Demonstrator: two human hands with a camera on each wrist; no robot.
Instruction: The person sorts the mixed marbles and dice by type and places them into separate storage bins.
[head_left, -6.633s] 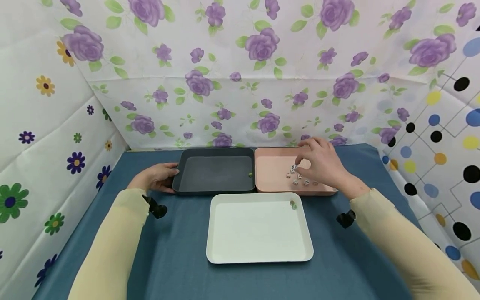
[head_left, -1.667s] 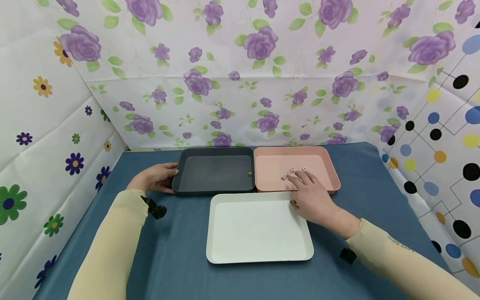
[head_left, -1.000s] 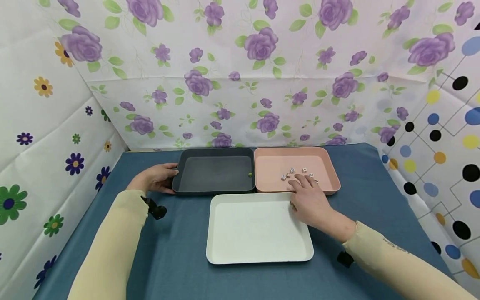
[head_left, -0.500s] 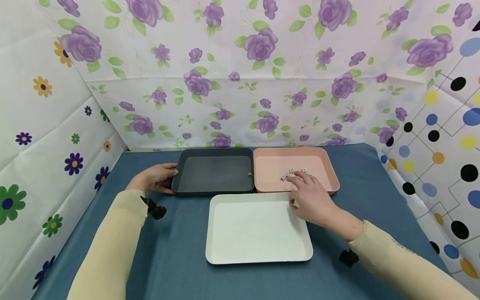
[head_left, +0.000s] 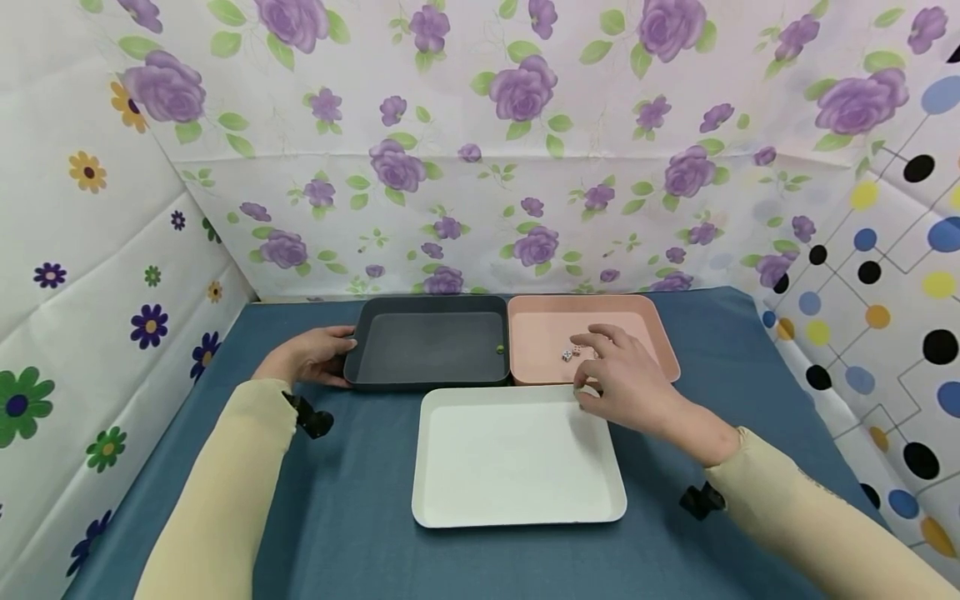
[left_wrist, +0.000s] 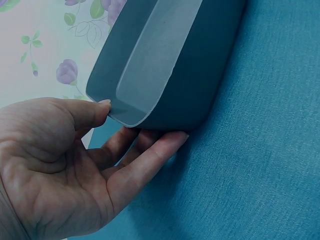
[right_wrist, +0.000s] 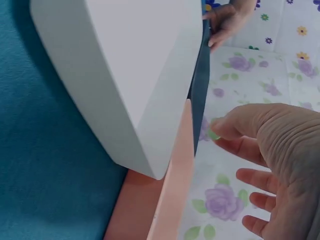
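In the head view my left hand [head_left: 317, 353] holds the left end of the dark grey tray [head_left: 427, 304]. The left wrist view has the thumb on the tray's rim [left_wrist: 131, 123] and the fingers against its outer wall. Over the far right corner of the white tray [head_left: 517, 458] is my right hand [head_left: 633, 379]. Its thumb and index finger pinch a small green piece [right_wrist: 214, 131], clearest in the right wrist view; the other fingers are spread. Another small green piece [head_left: 500, 349] lies in the dark tray. Dice [head_left: 567, 356] sit in the pink tray [head_left: 540, 308], partly hidden behind the right hand.
The dark and pink trays stand side by side at the back of the blue cloth [head_left: 337, 500], with the white tray in front. Behind them rises a floral curtain [head_left: 465, 208]. Patterned sheets flank the table.
From above the pink tray, where it held a die, my right hand came to the white tray's corner, where green pieces lay. It has now lifted slightly, pinching one. The left hand stays put.
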